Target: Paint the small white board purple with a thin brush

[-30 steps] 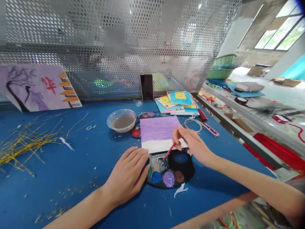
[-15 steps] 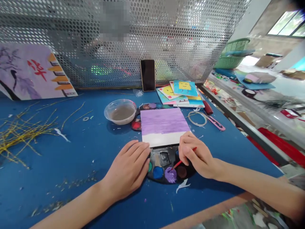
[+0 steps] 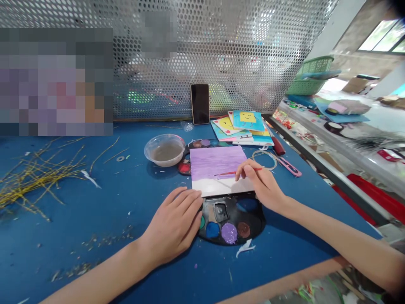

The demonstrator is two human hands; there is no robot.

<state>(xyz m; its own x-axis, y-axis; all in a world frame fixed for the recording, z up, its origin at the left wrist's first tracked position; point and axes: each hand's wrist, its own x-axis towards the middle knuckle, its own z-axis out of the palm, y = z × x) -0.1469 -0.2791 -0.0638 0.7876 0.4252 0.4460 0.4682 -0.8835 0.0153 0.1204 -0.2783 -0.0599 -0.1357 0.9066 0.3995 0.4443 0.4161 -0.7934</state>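
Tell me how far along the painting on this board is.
The upper part of the board looks done, covered in purple. In hand: the right hand holds a brush over the purple, and the left hand rests at the board's lower edge. Left: the bare white strip along the bottom.

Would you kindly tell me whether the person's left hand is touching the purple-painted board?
Touching: in the head view, the left hand has its fingertips lying over the lower white edge of the purple-painted board.
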